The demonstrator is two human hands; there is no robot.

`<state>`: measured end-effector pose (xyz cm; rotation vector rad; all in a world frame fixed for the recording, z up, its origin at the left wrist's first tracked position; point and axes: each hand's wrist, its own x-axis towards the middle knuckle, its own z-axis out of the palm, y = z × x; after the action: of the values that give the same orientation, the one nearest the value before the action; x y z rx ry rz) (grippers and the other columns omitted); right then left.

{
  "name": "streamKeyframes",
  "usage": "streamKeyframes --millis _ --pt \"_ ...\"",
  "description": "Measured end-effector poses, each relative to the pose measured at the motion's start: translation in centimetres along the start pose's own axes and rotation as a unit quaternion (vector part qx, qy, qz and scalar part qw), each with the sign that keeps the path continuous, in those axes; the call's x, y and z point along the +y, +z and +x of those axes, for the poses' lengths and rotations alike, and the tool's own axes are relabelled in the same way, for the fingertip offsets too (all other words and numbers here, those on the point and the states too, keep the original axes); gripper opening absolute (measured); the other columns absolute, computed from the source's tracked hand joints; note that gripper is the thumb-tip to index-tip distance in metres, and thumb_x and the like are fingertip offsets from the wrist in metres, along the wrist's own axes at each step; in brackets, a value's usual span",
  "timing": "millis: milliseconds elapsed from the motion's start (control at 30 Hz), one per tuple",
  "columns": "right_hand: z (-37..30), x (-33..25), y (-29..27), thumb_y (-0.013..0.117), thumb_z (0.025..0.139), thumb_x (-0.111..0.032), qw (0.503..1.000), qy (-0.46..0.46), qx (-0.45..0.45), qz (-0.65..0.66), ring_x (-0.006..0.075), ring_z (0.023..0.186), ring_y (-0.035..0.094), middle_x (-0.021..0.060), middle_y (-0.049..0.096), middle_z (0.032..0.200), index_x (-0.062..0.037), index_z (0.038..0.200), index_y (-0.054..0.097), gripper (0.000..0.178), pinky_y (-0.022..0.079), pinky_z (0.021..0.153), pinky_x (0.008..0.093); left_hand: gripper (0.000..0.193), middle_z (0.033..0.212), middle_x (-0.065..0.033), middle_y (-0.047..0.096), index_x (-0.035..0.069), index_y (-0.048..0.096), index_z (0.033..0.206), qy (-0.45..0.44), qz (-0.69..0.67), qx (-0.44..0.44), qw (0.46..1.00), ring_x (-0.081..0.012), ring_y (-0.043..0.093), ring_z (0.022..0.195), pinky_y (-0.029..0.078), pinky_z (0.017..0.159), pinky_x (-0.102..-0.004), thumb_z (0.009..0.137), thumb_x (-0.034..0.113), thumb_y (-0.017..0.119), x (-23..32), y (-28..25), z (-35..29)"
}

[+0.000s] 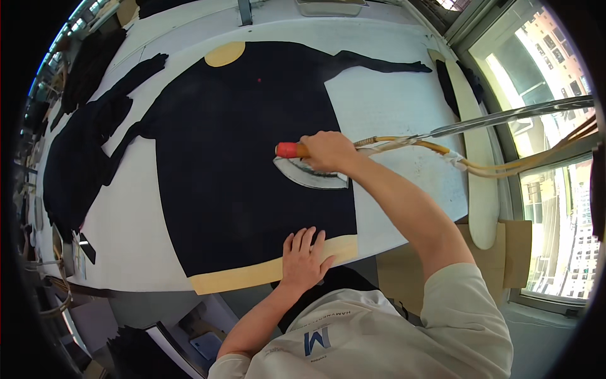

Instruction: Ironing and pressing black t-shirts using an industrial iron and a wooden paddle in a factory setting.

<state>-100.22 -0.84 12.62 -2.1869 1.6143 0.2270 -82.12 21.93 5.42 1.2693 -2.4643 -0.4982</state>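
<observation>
A dark sweater [233, 151] lies spread flat on a white-covered table [404, 120], with a cream piece at its neck [225, 55] and a cream band [237, 276] along its lower hem. My right hand [329, 151] is wrapped round the handle of an iron [312, 175], whose red handle end points left. The iron rests on the right side of the sweater's body. Near the hem, my left hand [304, 258] lies flat with fingers spread, across the dark fabric and the cream band.
A hose with yellow tubing [442, 150] runs from the iron to the right, beside a metal rod [511, 115]. More dark garments [79, 161] are heaped at the left. A long pale board [480, 189] stands along the right edge, by the windows. Cardboard [505, 256] is below it.
</observation>
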Motion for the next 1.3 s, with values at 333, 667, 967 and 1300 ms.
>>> streamKeyframes --millis 333,667,967,1300 --pt "-10.1 -0.4 2.3 0.072 0.093 -0.033 0.999 -0.031 0.026 0.018 0.0352 0.082 0.075 0.0147 0.076 0.087 -0.0096 0.115 0.070 0.032 0.060 0.074 0.0479 0.063 0.127 -0.0140 0.055 0.008 0.065 0.125 -0.059 0.082 0.030 0.995 -0.0367 0.051 0.116 0.038 0.101 -0.0521 0.090 0.060 0.065 2.7 0.7 -4.2" --pt "-6.1 -13.8 6.7 0.071 0.093 -0.028 0.985 -0.168 0.030 -0.005 0.0377 0.083 0.075 0.0174 0.075 0.087 -0.0074 0.107 0.069 0.026 0.060 0.077 0.0490 0.069 0.126 -0.0149 0.057 0.008 0.066 0.123 -0.114 0.102 0.073 0.986 -0.0389 0.054 0.119 0.044 0.105 -0.0520 0.082 0.064 0.070 -4.6 -3.4 -13.6" --pt "4.6 -32.6 8.0 0.071 0.093 -0.028 0.949 -0.312 0.040 0.000 0.0377 0.087 0.074 0.0168 0.075 0.089 -0.0073 0.106 0.070 0.024 0.059 0.077 0.0500 0.069 0.133 -0.0141 0.058 0.006 0.063 0.130 -0.208 0.134 0.116 0.962 -0.0375 0.054 0.123 0.043 0.103 -0.0504 0.090 0.062 0.064 -13.9 -8.3 -20.8" --pt "-5.9 -17.0 4.8 0.072 0.088 -0.020 0.931 -0.314 -0.143 -0.122 0.0381 0.087 0.073 0.0176 0.075 0.087 -0.0104 0.120 0.066 0.035 0.058 0.077 0.0489 0.062 0.134 -0.0157 0.058 0.003 0.060 0.135 -0.329 0.090 0.205 0.917 -0.0376 0.053 0.126 0.037 0.112 -0.0550 0.096 0.052 0.061 -5.7 -4.2 -22.3"
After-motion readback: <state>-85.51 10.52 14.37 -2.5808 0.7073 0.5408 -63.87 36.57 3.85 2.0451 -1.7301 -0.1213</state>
